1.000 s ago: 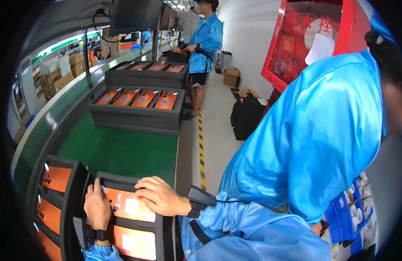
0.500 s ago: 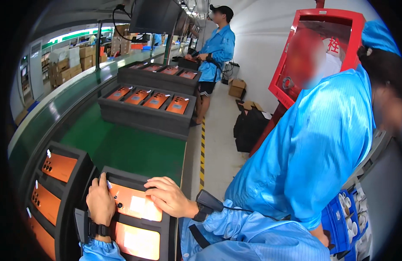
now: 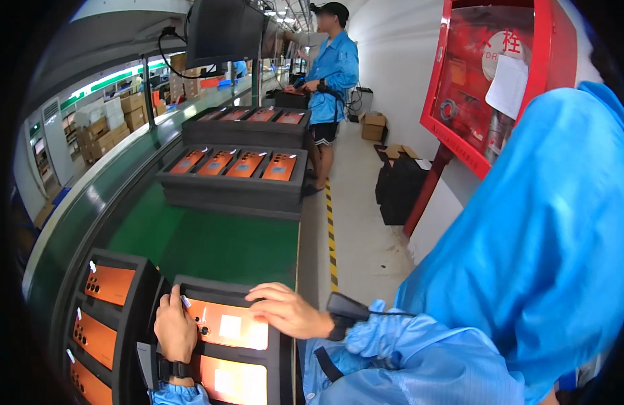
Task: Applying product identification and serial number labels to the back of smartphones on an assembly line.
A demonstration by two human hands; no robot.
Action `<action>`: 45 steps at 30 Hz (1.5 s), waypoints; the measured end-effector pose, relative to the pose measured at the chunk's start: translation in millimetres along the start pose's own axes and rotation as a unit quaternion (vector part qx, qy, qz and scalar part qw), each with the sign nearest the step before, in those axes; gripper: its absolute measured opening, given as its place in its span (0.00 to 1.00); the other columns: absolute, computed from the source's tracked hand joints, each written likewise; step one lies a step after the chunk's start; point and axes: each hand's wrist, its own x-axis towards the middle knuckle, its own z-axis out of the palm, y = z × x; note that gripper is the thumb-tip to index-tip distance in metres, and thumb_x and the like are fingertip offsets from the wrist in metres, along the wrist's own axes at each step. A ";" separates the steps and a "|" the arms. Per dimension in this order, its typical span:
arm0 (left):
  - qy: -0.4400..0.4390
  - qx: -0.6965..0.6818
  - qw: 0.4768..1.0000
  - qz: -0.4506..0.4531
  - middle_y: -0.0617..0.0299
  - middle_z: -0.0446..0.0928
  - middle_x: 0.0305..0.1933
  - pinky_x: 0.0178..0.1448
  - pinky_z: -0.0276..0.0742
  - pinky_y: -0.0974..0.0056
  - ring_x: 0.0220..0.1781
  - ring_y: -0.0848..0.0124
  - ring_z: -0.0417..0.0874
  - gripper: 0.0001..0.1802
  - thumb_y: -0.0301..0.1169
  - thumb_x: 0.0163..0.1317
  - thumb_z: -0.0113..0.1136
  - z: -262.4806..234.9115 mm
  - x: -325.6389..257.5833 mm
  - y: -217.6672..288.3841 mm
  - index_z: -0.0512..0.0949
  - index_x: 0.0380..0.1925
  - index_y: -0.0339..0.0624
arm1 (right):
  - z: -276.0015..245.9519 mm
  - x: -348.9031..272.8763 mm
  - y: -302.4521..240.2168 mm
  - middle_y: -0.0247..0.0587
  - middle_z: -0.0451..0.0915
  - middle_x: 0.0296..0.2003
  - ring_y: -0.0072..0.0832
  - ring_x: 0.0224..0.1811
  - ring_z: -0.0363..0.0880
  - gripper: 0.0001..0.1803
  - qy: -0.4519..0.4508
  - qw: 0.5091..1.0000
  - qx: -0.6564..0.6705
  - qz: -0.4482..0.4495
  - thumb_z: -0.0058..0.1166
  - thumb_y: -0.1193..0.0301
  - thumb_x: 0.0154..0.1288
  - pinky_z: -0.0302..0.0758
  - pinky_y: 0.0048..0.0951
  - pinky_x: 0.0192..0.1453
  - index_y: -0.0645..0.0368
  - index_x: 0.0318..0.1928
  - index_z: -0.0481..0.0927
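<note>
Near foam tray (image 3: 216, 285): black, standing on the green desk (image 3: 211, 236); two slots in view, both filled.
Upper orange phone (image 3: 214, 317): lying back side up in its slot between the hands, round black lenses toward its left end, white tab at the upper left corner.
Lower orange phone (image 3: 209, 371): in the next slot, nearer the wearer.
Left hand (image 3: 175, 329): fingers side by side at the upper phone's left end; cannot tell whether its grip is clamped.
Right hand (image 3: 288, 312): fingers laid over the upper phone's right corner, thumb hidden; cannot tell whether its grip is closed.
Left foam tray (image 3: 144, 290): three orange phones (image 3: 115, 286) visible, one per slot, each with a white tab.
Middle foam tray (image 3: 231, 194): four orange phones, side by side.
Far foam tray (image 3: 248, 135): four more behind.
Pale label patches (image 3: 230, 327): washed out on both near phones, unreadable.
Red wall cabinet (image 3: 474, 74): large red characters on its window, partly covered by a white paper sheet (image 3: 507, 86).
</note>
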 end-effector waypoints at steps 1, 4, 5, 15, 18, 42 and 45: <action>0.001 -0.002 1.000 0.003 0.47 0.74 0.51 0.52 0.76 0.52 0.50 0.50 0.78 0.23 0.22 0.59 0.50 -0.8 0.1 0.9 0.70 0.57 0.41 | -11.3 -6.0 2.6 0.45 0.76 0.49 0.42 0.55 0.72 0.09 -0.006 1.000 -0.012 0.007 0.52 0.78 0.58 0.67 0.42 0.59 0.61 0.40 0.78; 0.000 -0.001 1.000 -0.009 0.47 0.74 0.51 0.51 0.76 0.52 0.49 0.50 0.78 0.23 0.22 0.59 0.50 -2.6 -0.8 3.3 0.71 0.57 0.41 | -51.3 -13.7 7.2 0.45 0.78 0.47 0.42 0.51 0.74 0.09 0.019 0.995 -0.051 0.086 0.48 0.74 0.65 0.69 0.38 0.57 0.62 0.40 0.80; -0.006 -0.005 1.000 -0.009 0.47 0.74 0.51 0.51 0.76 0.52 0.49 0.50 0.78 0.23 0.22 0.59 0.50 -3.7 0.3 4.5 0.71 0.57 0.41 | -58.1 -20.7 10.2 0.45 0.78 0.47 0.41 0.51 0.75 0.09 0.067 0.989 -0.027 0.130 0.48 0.73 0.66 0.69 0.37 0.57 0.63 0.39 0.81; -0.015 -0.005 1.000 -0.018 0.48 0.74 0.51 0.51 0.76 0.52 0.49 0.51 0.78 0.23 0.23 0.59 0.50 -3.9 -0.6 2.9 0.71 0.57 0.40 | -34.0 -12.4 -2.4 0.44 0.79 0.47 0.38 0.52 0.75 0.08 0.095 0.987 0.015 0.133 0.52 0.74 0.63 0.70 0.35 0.57 0.64 0.40 0.80; -0.002 -0.001 1.000 -0.013 0.48 0.74 0.52 0.51 0.76 0.52 0.49 0.51 0.78 0.23 0.23 0.59 0.50 -5.8 -2.1 5.5 0.71 0.57 0.40 | -24.0 -0.9 -9.2 0.43 0.79 0.49 0.38 0.54 0.73 0.09 0.100 0.987 0.058 0.116 0.52 0.81 0.57 0.69 0.37 0.58 0.64 0.39 0.81; -0.017 0.011 1.000 -0.012 0.46 0.73 0.53 0.53 0.74 0.51 0.50 0.49 0.77 0.24 0.22 0.58 0.49 -5.1 -2.5 4.7 0.71 0.57 0.39 | 34.2 48.2 5.6 0.34 0.78 0.46 0.32 0.54 0.71 0.11 -0.152 0.982 0.107 0.041 0.51 0.69 0.59 0.59 0.38 0.61 0.56 0.42 0.79; -0.025 0.006 1.000 -0.011 0.46 0.73 0.53 0.53 0.74 0.52 0.50 0.49 0.77 0.25 0.21 0.56 0.50 -6.9 -1.8 6.3 0.71 0.57 0.40 | 34.5 47.4 7.3 0.36 0.78 0.44 0.34 0.53 0.72 0.10 -0.134 0.985 0.106 0.027 0.50 0.69 0.57 0.59 0.40 0.61 0.57 0.39 0.79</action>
